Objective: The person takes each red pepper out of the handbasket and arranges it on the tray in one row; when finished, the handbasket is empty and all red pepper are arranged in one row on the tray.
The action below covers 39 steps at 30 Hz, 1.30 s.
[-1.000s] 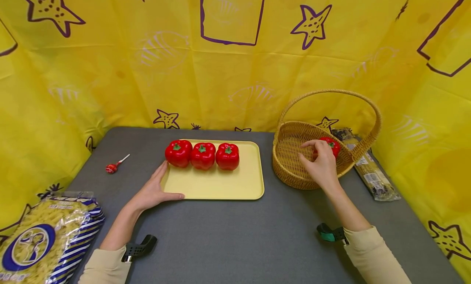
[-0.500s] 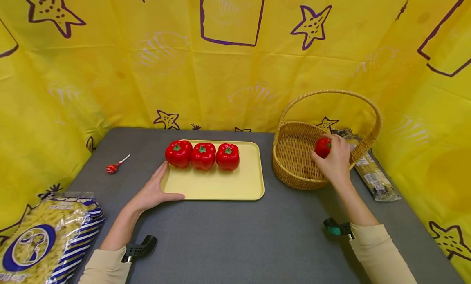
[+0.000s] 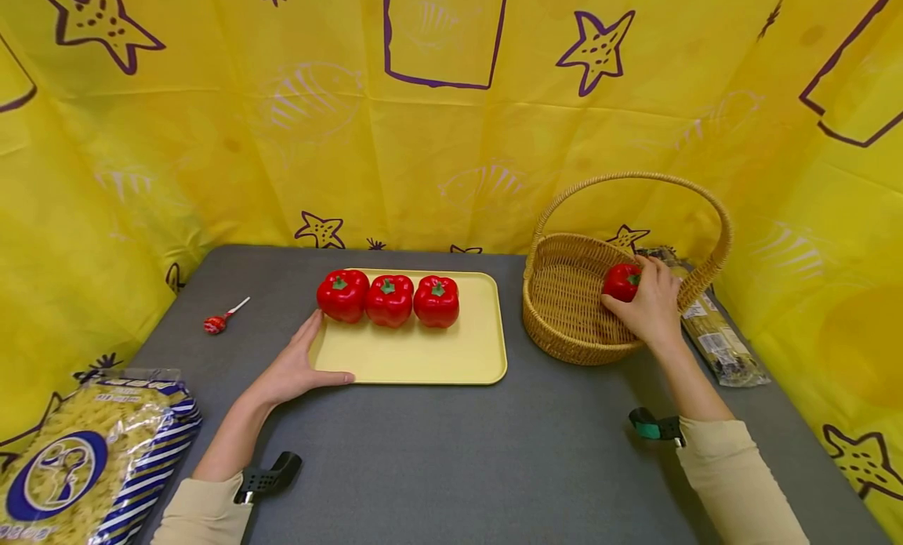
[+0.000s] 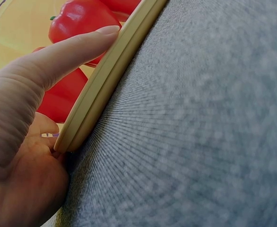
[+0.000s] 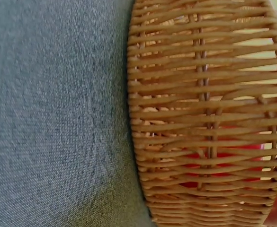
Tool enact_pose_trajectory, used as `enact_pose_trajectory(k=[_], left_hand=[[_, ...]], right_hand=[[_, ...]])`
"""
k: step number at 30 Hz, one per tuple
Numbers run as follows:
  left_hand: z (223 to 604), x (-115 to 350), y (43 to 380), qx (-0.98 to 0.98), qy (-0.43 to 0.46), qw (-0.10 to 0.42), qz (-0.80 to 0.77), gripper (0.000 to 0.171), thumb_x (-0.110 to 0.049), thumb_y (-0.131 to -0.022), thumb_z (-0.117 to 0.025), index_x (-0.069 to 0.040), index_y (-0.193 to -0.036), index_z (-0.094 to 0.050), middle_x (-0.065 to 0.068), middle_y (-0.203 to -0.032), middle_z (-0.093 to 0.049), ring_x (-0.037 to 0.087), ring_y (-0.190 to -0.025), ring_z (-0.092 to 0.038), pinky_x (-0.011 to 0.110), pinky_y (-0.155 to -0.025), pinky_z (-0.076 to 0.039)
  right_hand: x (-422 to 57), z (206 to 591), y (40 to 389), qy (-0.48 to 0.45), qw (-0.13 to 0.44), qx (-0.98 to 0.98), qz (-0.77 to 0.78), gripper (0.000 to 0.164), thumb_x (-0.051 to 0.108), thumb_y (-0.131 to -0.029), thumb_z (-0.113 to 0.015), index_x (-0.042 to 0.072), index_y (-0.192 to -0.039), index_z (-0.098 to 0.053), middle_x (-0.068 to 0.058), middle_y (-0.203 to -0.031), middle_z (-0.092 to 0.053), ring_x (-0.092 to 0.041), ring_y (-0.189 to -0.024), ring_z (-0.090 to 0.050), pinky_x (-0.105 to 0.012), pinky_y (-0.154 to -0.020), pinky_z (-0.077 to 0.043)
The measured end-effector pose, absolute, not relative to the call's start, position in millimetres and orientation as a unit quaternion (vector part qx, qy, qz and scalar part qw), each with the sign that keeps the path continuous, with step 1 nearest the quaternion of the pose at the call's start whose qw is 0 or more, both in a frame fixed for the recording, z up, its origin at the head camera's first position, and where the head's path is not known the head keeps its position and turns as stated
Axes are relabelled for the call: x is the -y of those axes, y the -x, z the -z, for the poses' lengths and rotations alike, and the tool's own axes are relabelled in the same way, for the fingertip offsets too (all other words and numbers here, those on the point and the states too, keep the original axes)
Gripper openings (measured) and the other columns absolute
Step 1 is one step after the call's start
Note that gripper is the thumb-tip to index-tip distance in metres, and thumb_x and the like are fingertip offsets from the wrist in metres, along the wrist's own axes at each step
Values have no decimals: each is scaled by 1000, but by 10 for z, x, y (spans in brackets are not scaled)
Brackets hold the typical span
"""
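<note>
In the head view, my left hand (image 3: 299, 365) lies at the near left corner of a pale yellow tray (image 3: 409, 357). Its straight thumb (image 4: 76, 54) crosses the rim while the fingers run along the tray's left side. Three glossy red toy bell peppers (image 3: 389, 300) with green stems sit in a row on the tray's far half. My right hand (image 3: 652, 302) reaches into a wicker basket (image 3: 564, 349) and grips another red bell pepper (image 3: 621, 282) between thumb and fingers. Through the weave, the right wrist view shows that pepper only as red patches (image 5: 223, 168).
The basket's tall handle (image 3: 635, 175) arches over its opening. A packet of long pasta (image 3: 719, 337) lies to its right. A lollipop (image 3: 219, 321) rests left of the tray, and a bag of pasta (image 3: 77, 459) occupies the near left. Yellow cloth (image 3: 451, 137) encloses the grey table.
My right hand has moved rightwards inside the basket, from fingers apart beside the pepper to gripping it. The pepper has shifted slightly and its stem shows again. My left hand has stayed still.
</note>
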<state>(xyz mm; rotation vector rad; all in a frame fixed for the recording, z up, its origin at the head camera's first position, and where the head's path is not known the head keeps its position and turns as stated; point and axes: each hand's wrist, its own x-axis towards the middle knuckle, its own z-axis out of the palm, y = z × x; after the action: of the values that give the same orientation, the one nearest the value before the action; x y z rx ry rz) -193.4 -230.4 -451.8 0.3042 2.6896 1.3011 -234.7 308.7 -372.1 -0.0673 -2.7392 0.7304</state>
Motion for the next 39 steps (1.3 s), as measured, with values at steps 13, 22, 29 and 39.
enact_pose_trajectory(k=[13,22,29,39], left_hand=[[4483,2293,1909,-897,-95,72,-426,129,-42,-69,-87,-8,-157,2,17,-162,1,41,-145,-4,67,-110,-10],[4481,2285,1915,-895,-95,71,-429,129,-41,-69,-88,-10,-157,1,16,-162,1,40,-146,-5,66,-110,-11],[4501,2289,1922,-897,-92,74,-426,129,-42,-69,-87,-9,-157,2,16,-162,0,41,-145,-5,67,-110,-10],[4500,2294,1923,-898,-94,73,-425,129,-41,-69,-87,-10,-157,2,16,-162,1,41,-145,-5,68,-109,-10]], right_hand=[[-3180,3761,2443,19,106,964,-243,87,24,-83,-75,-11,-146,-25,-40,-140,-26,-61,-125,-23,-74,-90,-33],[-3214,3793,2490,22,79,966,-246,90,25,-84,-75,-10,-148,-22,-41,-138,-27,-59,-125,-23,-72,-92,-33],[-3222,3809,2478,21,85,967,-240,91,25,-83,-76,-10,-148,-22,-41,-137,-30,-58,-125,-25,-72,-93,-33],[-3189,3800,2441,1,102,964,-244,90,26,-82,-77,-11,-146,-26,-41,-136,-33,-59,-123,-29,-71,-93,-34]])
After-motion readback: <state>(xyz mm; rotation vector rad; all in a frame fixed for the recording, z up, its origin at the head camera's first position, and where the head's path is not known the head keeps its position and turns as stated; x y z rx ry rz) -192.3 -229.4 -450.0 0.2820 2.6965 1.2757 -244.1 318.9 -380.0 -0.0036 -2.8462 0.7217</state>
